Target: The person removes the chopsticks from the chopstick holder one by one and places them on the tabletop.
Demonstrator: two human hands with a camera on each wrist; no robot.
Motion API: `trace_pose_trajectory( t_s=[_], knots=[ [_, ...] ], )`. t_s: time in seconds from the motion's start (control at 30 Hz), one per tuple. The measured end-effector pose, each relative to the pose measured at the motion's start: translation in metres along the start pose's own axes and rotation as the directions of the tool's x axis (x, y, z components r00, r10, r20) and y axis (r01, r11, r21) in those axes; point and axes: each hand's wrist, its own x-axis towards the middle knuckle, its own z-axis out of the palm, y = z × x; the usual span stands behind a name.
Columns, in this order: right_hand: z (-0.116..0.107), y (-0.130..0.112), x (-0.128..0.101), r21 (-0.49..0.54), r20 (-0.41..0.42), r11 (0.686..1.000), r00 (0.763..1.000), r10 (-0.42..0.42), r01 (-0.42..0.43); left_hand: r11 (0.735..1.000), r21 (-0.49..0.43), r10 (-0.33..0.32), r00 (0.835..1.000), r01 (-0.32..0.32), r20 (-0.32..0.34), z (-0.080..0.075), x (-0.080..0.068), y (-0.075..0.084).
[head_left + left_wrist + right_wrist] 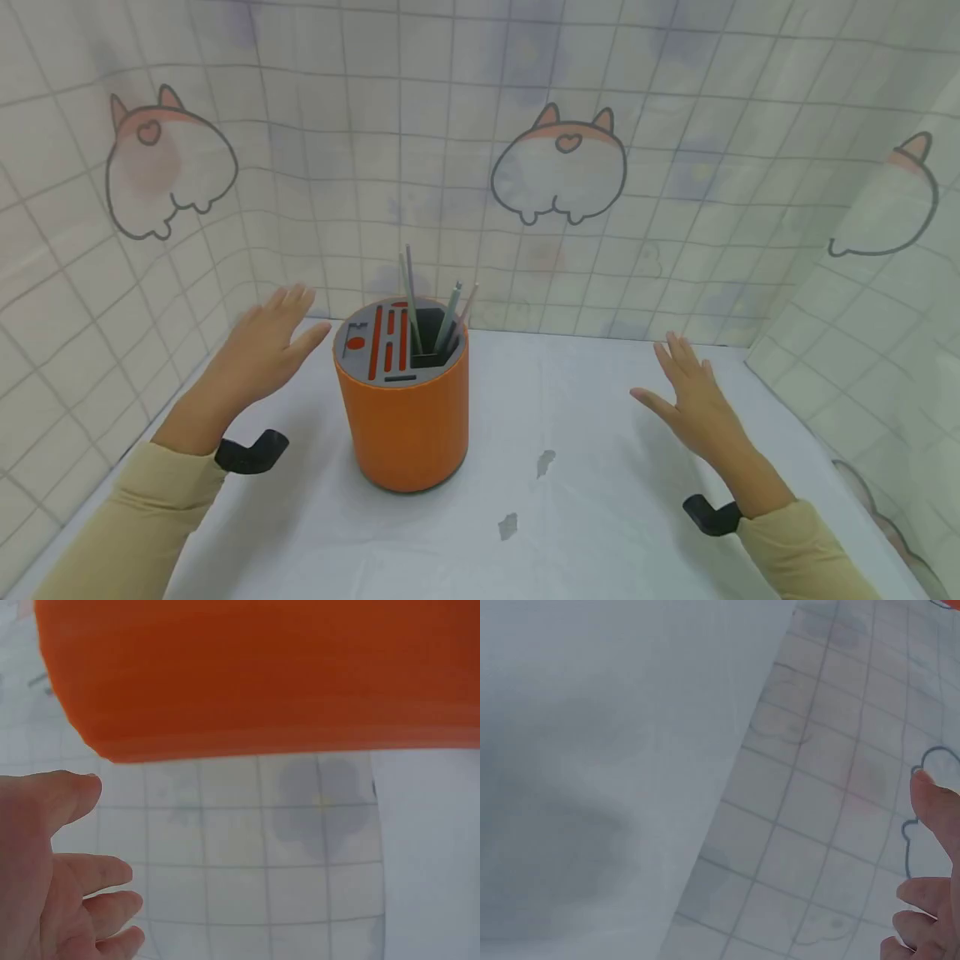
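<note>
An orange round desk organizer (405, 433) stands upright on the white table, left of centre. Its grey top (360, 342) has several slots and a dark square opening, from which several thin sticks (447, 317) poke up; their exact kind is hard to tell. My left hand (262, 350) hovers just left of the organizer, fingers extended and apart from it. In the left wrist view the organizer's orange side (262, 682) fills the top, above the left thumb. Over the right part of the table hangs my right hand (693, 400), fingers spread, holding nothing.
A white-covered table (570, 417) with two small grey patches (508, 526) lies below. Curtains with a grid and corgi pattern (558, 171) enclose the back and both sides. Each wrist wears a black band piece (251, 452).
</note>
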Motion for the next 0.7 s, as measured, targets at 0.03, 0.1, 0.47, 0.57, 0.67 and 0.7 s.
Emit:
trace_pose_trajectory(
  t_s=[0.03, 0.1, 0.47, 0.57, 0.67, 0.7],
  knots=[
    [-0.001, -0.003, 0.000, 0.009, 0.004, 1.000, 1.000, -0.005, 0.005, 1.000, -0.001, 0.003, 1.000, -0.003, 0.001, -0.002, -0.001, 0.003],
    [-0.002, -0.010, 0.002, 0.018, 0.009, 1.000, 1.000, -0.016, 0.016, 1.000, -0.004, 0.011, 1.000, -0.011, 0.004, -0.004, -0.003, 0.010],
    [-0.002, -0.047, 0.008, 0.088, 0.046, 0.994, 0.997, -0.066, 0.061, 0.998, -0.022, 0.067, 0.998, -0.067, 0.006, -0.006, -0.003, 0.040],
    [0.000, -0.055, 0.011, 0.107, 0.056, 0.992, 0.995, -0.080, 0.073, 0.996, -0.025, 0.090, 0.996, -0.090, 0.008, -0.004, -0.002, 0.047],
    [0.001, -0.064, 0.015, 0.119, 0.061, 0.989, 0.993, -0.097, 0.089, 0.993, -0.022, 0.114, 0.993, -0.114, 0.017, -0.003, -0.001, 0.053],
    [0.002, -0.067, 0.016, 0.120, 0.063, 0.988, 0.993, -0.104, 0.096, 0.993, -0.020, 0.120, 0.993, -0.120, 0.020, -0.003, -0.001, 0.055]
  ],
)
